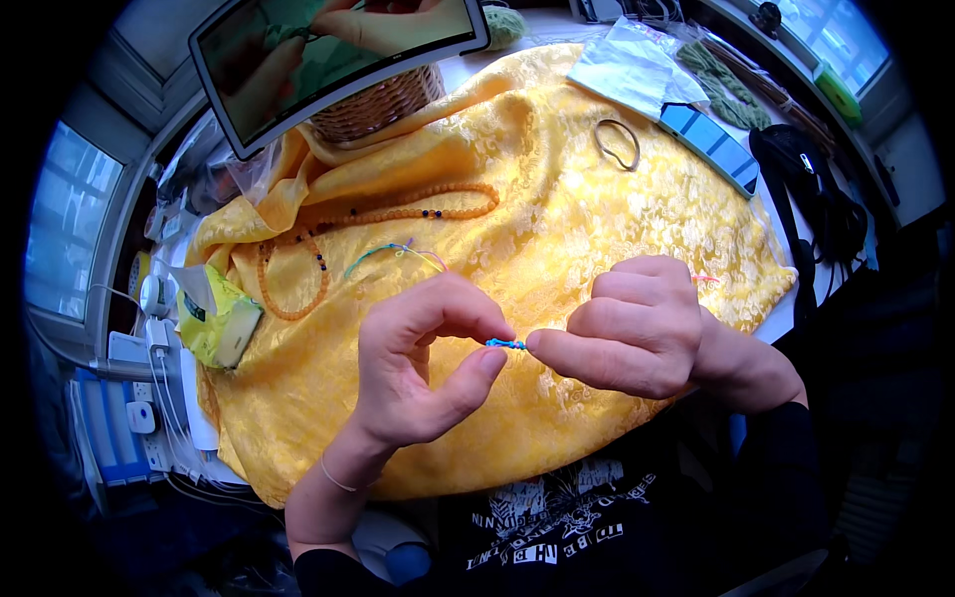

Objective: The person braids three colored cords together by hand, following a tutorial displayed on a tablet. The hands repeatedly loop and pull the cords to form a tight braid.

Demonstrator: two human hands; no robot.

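Above a yellow patterned cloth (552,448), my left hand (425,358) pinches a small blue knotted cord (506,344) between thumb and forefinger. My right hand (634,332) grips the cord's other end, where a bit of pink shows, with its fingers curled in. Behind my left hand lies a thin multicoloured cord (403,248) with a knot. A long string of orange beads (410,215) with a few dark beads rests farther back and loops towards the left. Part of a pink cord (705,279) shows beyond my right hand.
A tablet (336,56) stands at the back left before a wicker basket (380,104). A tissue pack (220,321) sits on the left, near cables and chargers (157,336). At the back right are a phone (709,149), a dark loop (618,145), green yarn (724,89) and a black bag (809,194).
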